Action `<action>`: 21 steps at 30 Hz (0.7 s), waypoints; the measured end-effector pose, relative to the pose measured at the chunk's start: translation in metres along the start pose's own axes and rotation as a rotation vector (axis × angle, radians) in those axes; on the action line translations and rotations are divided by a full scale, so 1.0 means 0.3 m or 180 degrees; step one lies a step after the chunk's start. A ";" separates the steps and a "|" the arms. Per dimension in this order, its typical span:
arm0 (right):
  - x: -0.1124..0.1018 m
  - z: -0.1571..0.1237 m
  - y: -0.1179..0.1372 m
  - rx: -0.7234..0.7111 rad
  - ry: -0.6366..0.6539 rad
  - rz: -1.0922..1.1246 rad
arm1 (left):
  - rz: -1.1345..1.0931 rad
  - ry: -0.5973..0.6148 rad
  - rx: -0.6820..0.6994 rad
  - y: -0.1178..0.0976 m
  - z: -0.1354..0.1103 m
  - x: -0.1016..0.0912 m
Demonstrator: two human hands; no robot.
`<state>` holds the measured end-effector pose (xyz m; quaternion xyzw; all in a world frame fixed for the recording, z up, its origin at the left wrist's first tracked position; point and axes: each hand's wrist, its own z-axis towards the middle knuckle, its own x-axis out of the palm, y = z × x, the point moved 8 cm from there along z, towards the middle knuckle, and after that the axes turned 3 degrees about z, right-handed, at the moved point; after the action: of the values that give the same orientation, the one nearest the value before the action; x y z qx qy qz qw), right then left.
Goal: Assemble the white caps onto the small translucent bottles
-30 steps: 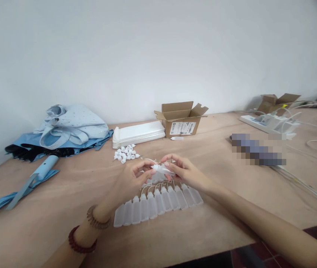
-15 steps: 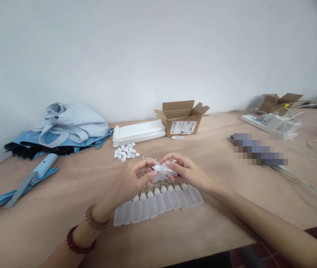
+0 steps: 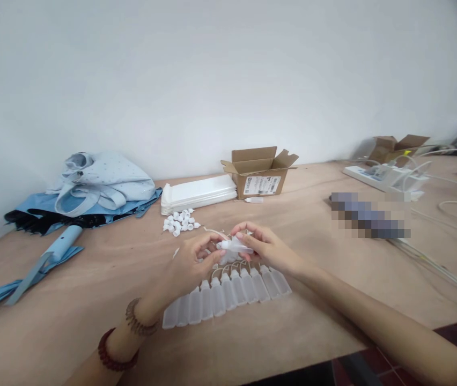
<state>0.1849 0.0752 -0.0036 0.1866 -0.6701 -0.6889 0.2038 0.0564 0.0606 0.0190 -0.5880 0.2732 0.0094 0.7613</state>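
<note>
Between my hands, a small translucent plastic dropper bottle (image 3: pixel 240 246) lies on its side with its white top pointing left. The fingers of my left hand (image 3: pixel 196 262) are closed around the white top. My right hand (image 3: pixel 266 242) grips the bottle's body between thumb and fingers. A thin pale tube (image 3: pixel 213 231) sticks out above the left fingertips. Below the hands, several similar bottles (image 3: pixel 228 292) lie side by side in a row, thin curved tubes at the tops of many. More translucent pieces sit under my hands, partly hidden. White nozzle caps (image 3: pixel 180 222) form a pile beyond my left hand.
An open cardboard box (image 3: pixel 263 179) stands near the wall beside a stack of white packets (image 3: pixel 198 193). A single bottle (image 3: pixel 254 200) lies before the box. A blue umbrella (image 3: pixel 65 241) and light-blue bag (image 3: pixel 108 179) are left. A power strip (image 3: pixel 385 179) and cables lie right.
The camera view has shifted slightly. My hands stay on the same bottle; the left fingers have moved slightly around its white top.
</note>
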 end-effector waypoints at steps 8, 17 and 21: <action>0.003 -0.001 0.006 0.0032 -0.0058 -0.0081 | 0.0054 0.0168 -0.0329 0.038 0.002 0.008; -0.003 -0.001 -0.008 0.0085 -0.0057 -0.0146 | -0.0317 0.0133 -0.0158 0.017 -0.002 0.016; 0.004 -0.006 0.003 0.0149 -0.0129 -0.0116 | -0.0144 0.0216 -0.0375 0.027 -0.007 0.025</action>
<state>0.1848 0.0732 -0.0027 0.1894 -0.6866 -0.6803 0.1732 0.0592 0.0589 0.0083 -0.6378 0.2845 -0.0117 0.7157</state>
